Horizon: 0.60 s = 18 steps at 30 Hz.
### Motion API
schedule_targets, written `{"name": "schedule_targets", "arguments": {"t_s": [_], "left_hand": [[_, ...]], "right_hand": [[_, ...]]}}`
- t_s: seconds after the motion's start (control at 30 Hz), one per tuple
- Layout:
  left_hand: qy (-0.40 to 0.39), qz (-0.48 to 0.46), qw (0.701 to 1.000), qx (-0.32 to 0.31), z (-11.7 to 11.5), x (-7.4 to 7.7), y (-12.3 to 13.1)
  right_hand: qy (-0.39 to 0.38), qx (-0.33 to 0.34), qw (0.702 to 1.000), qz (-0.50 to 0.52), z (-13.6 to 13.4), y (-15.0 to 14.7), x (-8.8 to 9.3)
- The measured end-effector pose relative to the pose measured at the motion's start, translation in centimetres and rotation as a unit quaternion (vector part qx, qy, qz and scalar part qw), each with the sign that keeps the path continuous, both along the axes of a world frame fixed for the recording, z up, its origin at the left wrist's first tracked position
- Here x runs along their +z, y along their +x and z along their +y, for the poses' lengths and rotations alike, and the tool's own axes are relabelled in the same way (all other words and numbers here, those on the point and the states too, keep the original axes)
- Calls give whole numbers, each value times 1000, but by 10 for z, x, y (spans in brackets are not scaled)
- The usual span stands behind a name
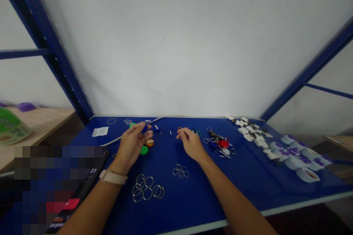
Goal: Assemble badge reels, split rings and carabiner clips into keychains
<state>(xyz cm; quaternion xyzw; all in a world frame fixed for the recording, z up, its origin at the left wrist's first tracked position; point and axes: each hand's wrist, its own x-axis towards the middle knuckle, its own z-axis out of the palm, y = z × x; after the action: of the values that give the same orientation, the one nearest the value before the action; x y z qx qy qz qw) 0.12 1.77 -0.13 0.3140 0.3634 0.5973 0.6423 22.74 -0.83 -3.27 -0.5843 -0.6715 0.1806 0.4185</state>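
My left hand [134, 143], with a pale band on the wrist, pinches a small blue round piece [145, 128] above the blue table. Beside it lie a green disc [143, 150], an orange disc [149, 143] and another blue piece [156, 127]. My right hand [190, 142] is held to the right with its fingers bent together near small carabiners [171, 133]; whatever they grip is too small to make out. Nearer to me lie several large metal rings [147, 193] and a group of smaller rings [181, 171].
Right of my right hand sits a pile of keychains [220, 144] with a red disc. White pieces [253, 134] and white cups with purple parts [307, 175] line the right side. A white paper [100, 131] and a dark tablet-like object [91, 176] are at left.
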Motion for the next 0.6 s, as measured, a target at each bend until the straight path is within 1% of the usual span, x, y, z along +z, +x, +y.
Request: {"name": "schedule_targets", "arguments": {"t_s": [0.03,0.07,0.1,0.13,0.2,0.3,0.37,0.43,0.6], "left_hand": [[-25,-40,998,42,3,2,-3],[-44,-66,995,66,5,4,-5],[-61,-83,992,76,7,6,-7],[-74,-94,990,71,7,8,-7],[-89,-94,991,34,5,9,-6],[-68,-53,996,-31,1,8,-2],[-44,-25,998,-47,0,6,-1],[-23,-3,999,-40,1,4,-2],[25,85,996,-2,3,-4,-3]], "right_hand": [[4,17,999,-40,-1,-2,-1],[6,32,996,-79,-3,-4,-2],[3,42,993,-114,-5,-7,-2],[-1,51,988,-144,-6,-9,-3],[-5,69,982,-176,-8,-11,-3],[7,71,983,-170,-8,-9,1],[24,52,986,-156,-8,-6,3],[39,46,987,-148,-8,-5,5],[35,95,979,-178,-12,-10,5]]}}
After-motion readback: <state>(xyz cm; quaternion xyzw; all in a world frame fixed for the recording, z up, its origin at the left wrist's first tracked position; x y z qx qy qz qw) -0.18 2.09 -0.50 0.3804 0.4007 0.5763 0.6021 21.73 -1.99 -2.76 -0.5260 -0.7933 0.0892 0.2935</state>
